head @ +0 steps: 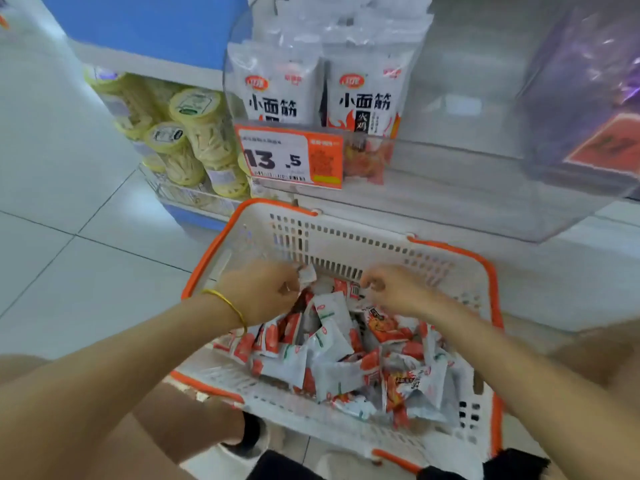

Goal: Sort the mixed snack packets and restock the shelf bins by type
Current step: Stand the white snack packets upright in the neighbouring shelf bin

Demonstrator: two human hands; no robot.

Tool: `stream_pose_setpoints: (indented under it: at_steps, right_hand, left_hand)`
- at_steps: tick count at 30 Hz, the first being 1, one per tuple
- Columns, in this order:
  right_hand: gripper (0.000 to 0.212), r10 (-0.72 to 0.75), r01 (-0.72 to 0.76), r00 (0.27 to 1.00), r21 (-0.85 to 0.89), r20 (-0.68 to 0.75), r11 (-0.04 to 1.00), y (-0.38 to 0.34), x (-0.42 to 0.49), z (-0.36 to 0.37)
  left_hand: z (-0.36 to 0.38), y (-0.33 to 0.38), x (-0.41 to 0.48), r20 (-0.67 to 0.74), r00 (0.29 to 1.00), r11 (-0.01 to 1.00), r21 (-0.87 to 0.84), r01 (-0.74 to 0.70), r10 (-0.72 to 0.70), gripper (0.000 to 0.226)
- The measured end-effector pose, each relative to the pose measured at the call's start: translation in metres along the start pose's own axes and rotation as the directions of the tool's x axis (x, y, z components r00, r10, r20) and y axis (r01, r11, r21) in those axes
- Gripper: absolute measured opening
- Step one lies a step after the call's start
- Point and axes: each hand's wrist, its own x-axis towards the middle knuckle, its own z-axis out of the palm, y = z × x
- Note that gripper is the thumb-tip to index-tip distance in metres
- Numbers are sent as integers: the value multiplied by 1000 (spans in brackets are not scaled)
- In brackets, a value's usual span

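On the pale tiled floor, in front of a white shelf, stands a white plastic basket with an orange rim and orange handles, its slotted far wall close to the shelf's edge. Above it on the shelf sits a clear bin. The bin's left part holds large bags standing upright, white with black characters. To the left and lower down, yellow-lidded jars are stacked on another shelf level, lids facing outward.

The snack packets lie in a loose heap inside the basket, covering the middle and right side of its bottom. White ones with green marks are mixed with white ones printed in red and orange.

Both forearms reach over the near rim into the basket. The left hand hovers over the far left of the heap with its fingers curled, and its fingertips pinch a small white packet held just above the others. The right hand is beside it at the far end of the heap, fingers bent, thumb and forefinger nearly meeting at a red-printed packet. Blur hides whether it grips anything.

An orange and white price tag reading 13.5 hangs on the bin's front, below the bags. A thin gold bracelet circles the left wrist.
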Motion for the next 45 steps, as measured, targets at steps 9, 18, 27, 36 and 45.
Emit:
stream_pose_setpoints:
  at_steps: [9, 18, 27, 36, 45]
  right_hand:
    - [35, 303, -298, 946, 64, -113, 953, 64, 124, 146]
    - [35, 352, -222, 927, 565, -131, 794, 88, 96, 125]
    - [30, 118, 110, 936, 593, -333, 798, 53, 12, 79]
    - [52, -406, 485, 831, 139, -380, 863, 5, -68, 40]
    - [70, -452, 448, 827, -92, -335, 889, -21, -97, -12]
  left_hand:
    - [68, -29, 39, 189, 979, 993, -76, 90, -74, 23]
    - [164, -2, 104, 414, 902, 959, -183, 217, -125, 40]
    - [101, 8, 84, 376, 927, 175, -912, 372, -11, 21]
    - [25, 38, 6, 141, 990, 304, -943, 134, 1, 50]
    - [-18, 43, -50, -92, 969, 566, -797, -210, 230, 23]
